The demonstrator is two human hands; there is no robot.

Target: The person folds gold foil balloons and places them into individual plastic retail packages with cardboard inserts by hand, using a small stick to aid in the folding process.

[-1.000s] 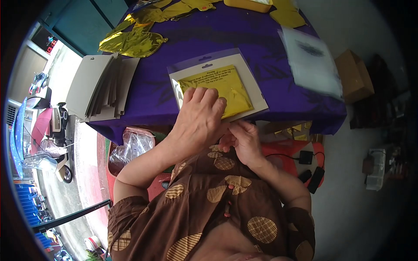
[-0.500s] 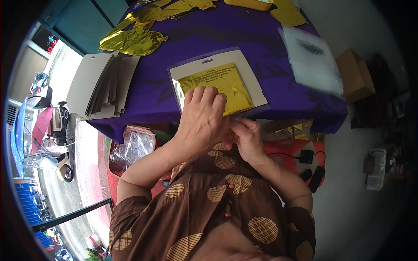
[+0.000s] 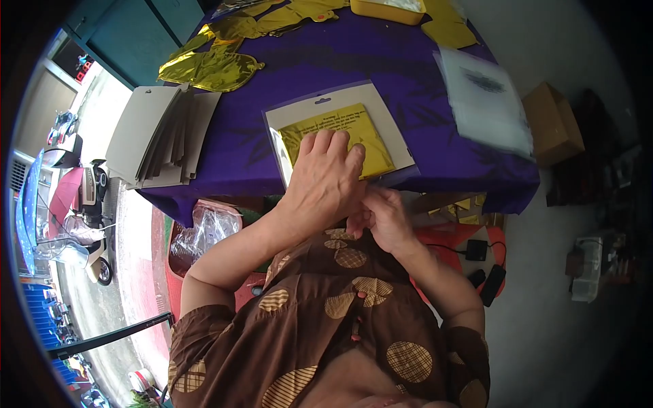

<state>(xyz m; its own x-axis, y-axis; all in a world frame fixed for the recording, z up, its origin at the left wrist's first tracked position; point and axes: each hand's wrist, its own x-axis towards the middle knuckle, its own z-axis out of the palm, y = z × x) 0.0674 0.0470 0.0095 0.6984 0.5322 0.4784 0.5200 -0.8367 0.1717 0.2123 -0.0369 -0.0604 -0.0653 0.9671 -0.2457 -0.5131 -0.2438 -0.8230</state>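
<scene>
A clear plastic sleeve holds a pale card [image 3: 384,115] and a folded gold foil piece [image 3: 377,146] with small printed text. It lies at the table's near edge. My left hand [image 3: 323,170] rests over the sleeve's lower part, fingers bent and pressed together. Beside it, at the sleeve's bottom edge, my right hand [image 3: 384,214] is closed with thumb and fingers pinched. What lies between the fingertips of either hand is hidden or too small to name.
On the purple tablecloth [image 3: 306,64] stand pale cards [image 3: 146,136] at left, gold foil pieces [image 3: 211,68] behind, clear sleeves [image 3: 486,102] at right and a yellow tray [image 3: 388,10] at the far edge. A cardboard box [image 3: 554,126] is beyond the right edge.
My left hand has shifted slightly right over the gold foil piece, its fingers more curled. My right hand stays close beside it, almost unmoved.
</scene>
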